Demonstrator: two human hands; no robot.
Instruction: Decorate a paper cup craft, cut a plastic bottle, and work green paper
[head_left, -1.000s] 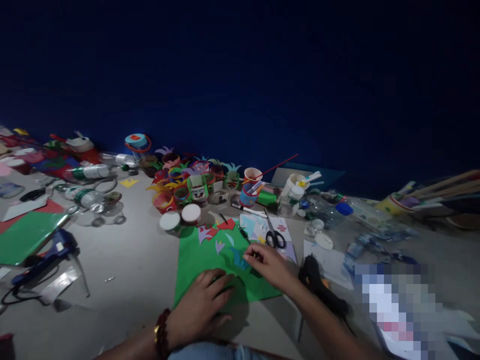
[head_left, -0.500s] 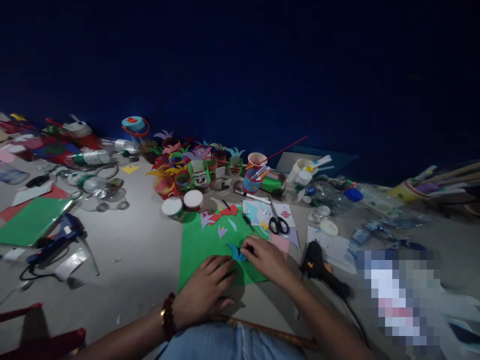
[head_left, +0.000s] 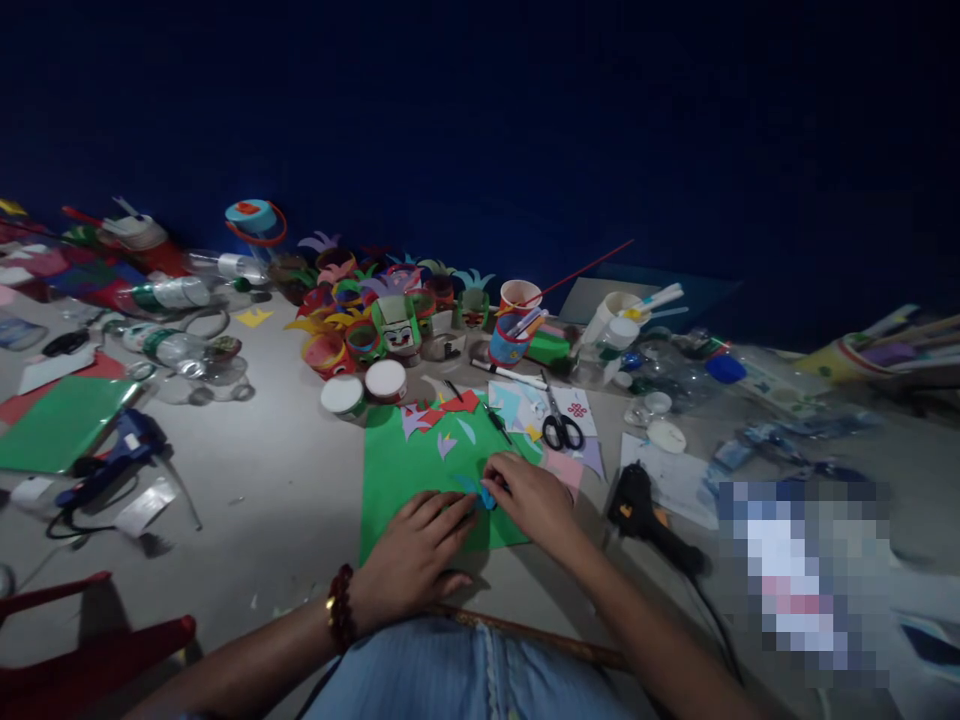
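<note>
A small blue paper cutout lies low over a green sheet in front of me. My right hand pinches it between thumb and fingers. Flat on the sheet's near edge rests my left hand, its fingers stretched out and the tips close to the cutout's left side. Beyond both hands, a purple paper scrap and red paper scraps are scattered on the green sheet. Black-handled scissors lie at its upper right, beside a pink paper piece.
A black glue gun lies to the right, a blue glue gun to the left. White-lidded tubs, decorated paper cups and pen holders line the back. Plastic bottles lie at left. A red stool-like object stands lower left.
The view has shifted slightly. My left fingertips have come closer to the blue cutout and now cover more of it. My right hand keeps its pinch.
</note>
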